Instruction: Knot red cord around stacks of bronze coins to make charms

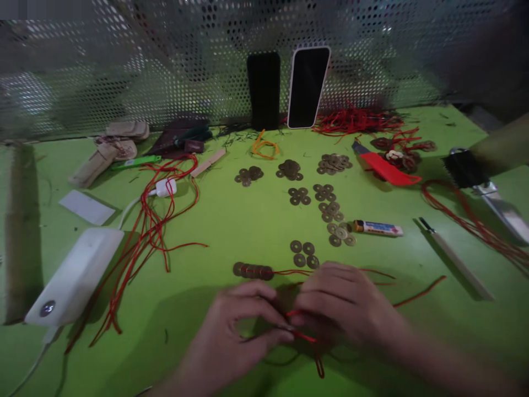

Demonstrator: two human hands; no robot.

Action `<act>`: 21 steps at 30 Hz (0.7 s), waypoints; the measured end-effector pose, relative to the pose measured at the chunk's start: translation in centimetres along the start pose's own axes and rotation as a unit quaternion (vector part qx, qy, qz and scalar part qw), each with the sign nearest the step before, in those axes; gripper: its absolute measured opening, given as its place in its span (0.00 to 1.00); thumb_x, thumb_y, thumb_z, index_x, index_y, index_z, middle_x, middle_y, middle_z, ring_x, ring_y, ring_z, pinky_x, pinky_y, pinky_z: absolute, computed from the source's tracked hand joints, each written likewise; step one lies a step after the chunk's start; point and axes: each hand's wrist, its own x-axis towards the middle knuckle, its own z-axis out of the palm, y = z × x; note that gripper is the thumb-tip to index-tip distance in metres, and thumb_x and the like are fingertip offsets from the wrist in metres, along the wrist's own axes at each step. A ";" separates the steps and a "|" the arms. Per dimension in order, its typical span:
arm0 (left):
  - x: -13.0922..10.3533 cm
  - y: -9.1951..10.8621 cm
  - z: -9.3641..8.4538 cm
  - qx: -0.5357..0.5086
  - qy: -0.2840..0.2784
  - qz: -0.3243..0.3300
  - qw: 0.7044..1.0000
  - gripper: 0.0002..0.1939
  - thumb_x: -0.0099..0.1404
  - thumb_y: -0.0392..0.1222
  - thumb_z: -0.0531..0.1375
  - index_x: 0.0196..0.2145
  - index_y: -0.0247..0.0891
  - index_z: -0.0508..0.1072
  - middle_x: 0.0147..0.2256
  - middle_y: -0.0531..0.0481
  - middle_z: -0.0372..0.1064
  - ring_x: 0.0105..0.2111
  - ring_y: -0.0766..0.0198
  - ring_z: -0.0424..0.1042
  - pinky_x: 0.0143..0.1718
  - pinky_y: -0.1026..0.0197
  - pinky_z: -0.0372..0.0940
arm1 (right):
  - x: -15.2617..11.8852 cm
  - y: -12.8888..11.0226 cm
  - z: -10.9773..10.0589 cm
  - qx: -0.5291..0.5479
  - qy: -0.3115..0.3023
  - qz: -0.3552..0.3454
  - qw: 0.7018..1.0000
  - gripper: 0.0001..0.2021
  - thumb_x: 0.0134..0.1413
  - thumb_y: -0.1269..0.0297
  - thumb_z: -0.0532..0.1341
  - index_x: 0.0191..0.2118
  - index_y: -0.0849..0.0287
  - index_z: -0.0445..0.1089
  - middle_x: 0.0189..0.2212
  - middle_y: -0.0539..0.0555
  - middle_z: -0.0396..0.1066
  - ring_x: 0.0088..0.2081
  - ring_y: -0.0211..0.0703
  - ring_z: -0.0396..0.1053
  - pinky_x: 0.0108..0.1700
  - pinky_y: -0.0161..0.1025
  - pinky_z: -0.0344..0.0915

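Note:
Low in the middle of the head view, my left hand (248, 320) pinches a red cord (305, 334) between thumb and fingertips. Beside it, nearly touching, my right hand (343, 300) is curled with its fingers closed on the same cord. A loop of the cord hangs below, and loose ends stick out to the right. Just beyond my left hand lies a row of overlapping holed coins (253, 271), with red cord running from it toward my right hand. Four-coin clusters, such as one group of coins (305, 253), lie beyond my right hand.
Red cords (152, 231), a white power strip (78, 275) and a green cutter (136, 161) lie left. Two phones (264, 91) lean on perforated metal. Rightward are a red-handled knife (388, 168), a glue tube (378, 227), a thin pen-like tool (457, 259) and a black brush (465, 168).

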 end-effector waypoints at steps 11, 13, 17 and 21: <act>-0.1 0.5 -0.1 -0.029 0.034 0.023 0.999 0.07 0.53 0.32 0.69 0.28 0.45 0.80 0.29 0.54 0.76 0.31 0.68 0.75 0.35 0.67 0.70 | 2.8 3.8 0.0 -0.252 -0.177 0.278 0.910 0.12 0.57 0.56 0.62 0.33 0.63 0.70 0.31 0.57 0.71 0.34 0.49 0.70 0.37 0.45 0.66; -0.1 0.2 -0.1 -0.020 0.039 0.034 0.998 0.08 0.53 0.31 0.69 0.28 0.45 0.80 0.29 0.55 0.76 0.31 0.68 0.75 0.34 0.67 0.70 | 3.4 3.6 0.4 -0.256 -0.208 0.301 0.895 0.11 0.56 0.59 0.64 0.34 0.63 0.70 0.31 0.57 0.71 0.34 0.49 0.70 0.35 0.44 0.66; -0.1 -0.4 0.1 -0.006 0.064 0.060 0.996 0.09 0.53 0.29 0.68 0.28 0.44 0.80 0.30 0.55 0.75 0.30 0.68 0.75 0.33 0.66 0.70 | 3.9 3.7 0.4 -0.180 -0.219 0.348 0.894 0.07 0.56 0.63 0.63 0.33 0.62 0.70 0.32 0.55 0.72 0.33 0.48 0.70 0.35 0.44 0.65; 0.0 -0.9 0.1 0.021 0.077 0.082 0.993 0.09 0.54 0.29 0.67 0.28 0.43 0.79 0.30 0.55 0.75 0.30 0.66 0.75 0.33 0.63 0.71 | 3.8 4.2 0.3 -0.138 -0.198 0.341 0.909 0.05 0.56 0.64 0.64 0.32 0.60 0.69 0.32 0.52 0.71 0.33 0.45 0.69 0.36 0.43 0.65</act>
